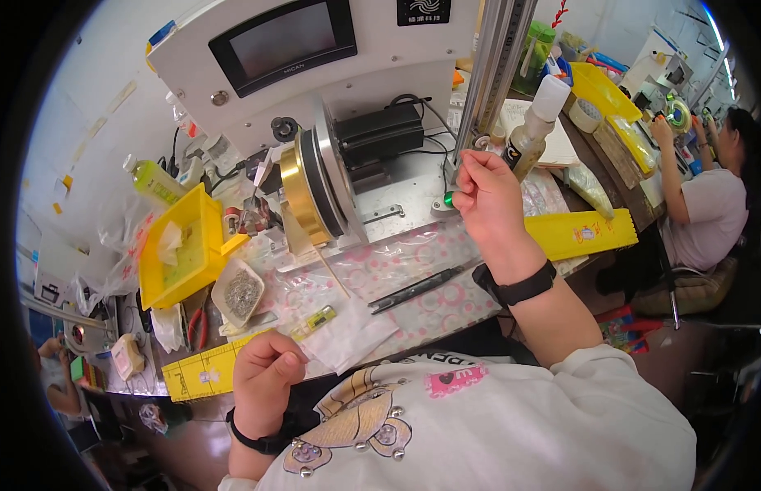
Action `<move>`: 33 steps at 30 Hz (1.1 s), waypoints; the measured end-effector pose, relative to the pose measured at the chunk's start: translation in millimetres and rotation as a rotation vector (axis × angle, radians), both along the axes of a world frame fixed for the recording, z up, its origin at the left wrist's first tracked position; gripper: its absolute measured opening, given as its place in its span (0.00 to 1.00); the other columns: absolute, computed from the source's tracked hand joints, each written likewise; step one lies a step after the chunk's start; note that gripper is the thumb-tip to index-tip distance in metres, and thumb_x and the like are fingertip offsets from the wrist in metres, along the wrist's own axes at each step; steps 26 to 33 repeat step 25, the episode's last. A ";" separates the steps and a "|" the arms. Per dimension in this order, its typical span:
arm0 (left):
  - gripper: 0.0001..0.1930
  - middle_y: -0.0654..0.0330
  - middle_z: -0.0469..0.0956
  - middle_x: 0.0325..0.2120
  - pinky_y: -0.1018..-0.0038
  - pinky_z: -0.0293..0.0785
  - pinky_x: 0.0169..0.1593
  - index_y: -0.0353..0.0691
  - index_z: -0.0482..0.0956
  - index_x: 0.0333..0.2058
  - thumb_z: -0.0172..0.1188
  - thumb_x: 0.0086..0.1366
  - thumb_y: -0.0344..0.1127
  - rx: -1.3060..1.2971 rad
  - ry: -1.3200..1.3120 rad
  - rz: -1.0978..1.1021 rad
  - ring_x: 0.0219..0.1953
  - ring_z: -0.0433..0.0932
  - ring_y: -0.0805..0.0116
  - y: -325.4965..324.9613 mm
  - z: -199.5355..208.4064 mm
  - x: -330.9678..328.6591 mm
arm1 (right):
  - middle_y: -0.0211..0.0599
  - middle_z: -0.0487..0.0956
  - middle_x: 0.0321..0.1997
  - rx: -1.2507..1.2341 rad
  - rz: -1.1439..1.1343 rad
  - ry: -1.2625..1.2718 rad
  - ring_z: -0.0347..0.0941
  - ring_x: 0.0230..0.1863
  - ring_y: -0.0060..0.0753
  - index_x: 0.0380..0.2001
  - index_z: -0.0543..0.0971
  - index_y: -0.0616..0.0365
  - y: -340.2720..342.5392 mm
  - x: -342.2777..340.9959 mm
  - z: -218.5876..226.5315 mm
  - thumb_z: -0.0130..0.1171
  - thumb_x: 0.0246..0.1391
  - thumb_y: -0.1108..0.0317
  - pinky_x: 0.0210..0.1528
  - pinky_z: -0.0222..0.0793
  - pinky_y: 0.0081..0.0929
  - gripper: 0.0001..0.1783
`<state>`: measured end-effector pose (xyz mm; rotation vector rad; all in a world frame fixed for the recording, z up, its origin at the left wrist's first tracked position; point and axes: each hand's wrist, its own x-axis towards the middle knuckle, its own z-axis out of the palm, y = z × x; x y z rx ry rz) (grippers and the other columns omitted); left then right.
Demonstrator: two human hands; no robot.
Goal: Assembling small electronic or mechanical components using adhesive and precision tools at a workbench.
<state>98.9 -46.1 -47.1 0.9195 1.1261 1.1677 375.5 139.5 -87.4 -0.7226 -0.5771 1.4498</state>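
My left hand (267,380) is closed, thumb pressed on curled fingers, low over the table's front edge beside a white tissue (356,337). Higher up and to the right, my right hand (491,200) is pinched, thumb against bent fingers. It is beside a lit green button (449,199) on the machine's base. Whatever either pinch may hold is too small to make out. In front of me stands a machine with a gold-coloured drum (294,196) and a black motor (380,131). Black tweezers (417,290) lie on the patterned table cover between my hands.
A yellow tray (202,278), a white dish of small shiny pieces (238,293) and red-handled pliers (198,329) are at left. Behind my right hand stands a white-capped bottle (534,131). Yellow strips (585,235) edge the table. Another person (707,196) sits at far right.
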 end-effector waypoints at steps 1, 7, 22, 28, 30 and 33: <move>0.08 0.66 0.64 0.15 0.82 0.50 0.20 0.34 0.69 0.25 0.57 0.57 0.32 0.035 -0.035 0.028 0.15 0.56 0.80 -0.8 3.5 -2.3 | 0.24 0.65 0.19 -0.023 0.003 0.056 0.58 0.20 0.17 0.31 0.71 0.57 0.0 -4.6 5.5 0.52 0.53 0.72 0.20 0.51 0.16 0.02; 0.09 0.64 0.67 0.17 0.81 0.51 0.21 0.32 0.70 0.26 0.58 0.56 0.32 0.191 -0.092 0.110 0.16 0.57 0.80 -2.0 19.8 -21.9 | 0.30 0.72 0.24 -0.139 0.179 0.400 0.69 0.27 0.24 0.30 0.73 0.59 0.9 -13.6 11.4 0.51 0.54 0.72 0.28 0.67 0.21 0.03; 0.09 0.54 0.77 0.28 0.70 0.69 0.32 0.35 0.78 0.31 0.60 0.54 0.34 0.391 0.615 -0.487 0.29 0.75 0.59 -47.8 60.6 -114.0 | 0.37 0.77 0.37 0.634 1.564 -1.227 0.74 0.34 0.34 0.40 0.76 0.57 -62.3 -97.3 61.8 0.52 0.54 0.67 0.39 0.72 0.28 0.11; 0.09 0.55 0.78 0.28 0.72 0.69 0.33 0.36 0.78 0.31 0.61 0.53 0.35 0.333 0.494 -0.311 0.30 0.76 0.60 -60.9 50.8 -122.9 | 0.40 0.77 0.43 0.767 1.581 -1.214 0.73 0.41 0.40 0.40 0.77 0.52 -72.9 -152.5 52.1 0.52 0.53 0.62 0.46 0.68 0.31 0.12; 0.09 0.55 0.78 0.28 0.72 0.69 0.33 0.36 0.78 0.31 0.61 0.53 0.35 0.333 0.494 -0.311 0.30 0.76 0.60 -60.9 50.8 -122.9 | 0.40 0.77 0.43 0.767 1.581 -1.214 0.73 0.41 0.40 0.40 0.77 0.52 -72.9 -152.5 52.1 0.52 0.53 0.62 0.46 0.68 0.31 0.12; 0.09 0.55 0.78 0.28 0.72 0.69 0.33 0.36 0.78 0.31 0.61 0.53 0.35 0.333 0.494 -0.311 0.30 0.76 0.60 -60.9 50.8 -122.9 | 0.40 0.77 0.43 0.767 1.581 -1.214 0.73 0.41 0.40 0.40 0.77 0.52 -72.9 -152.5 52.1 0.52 0.53 0.62 0.46 0.68 0.31 0.12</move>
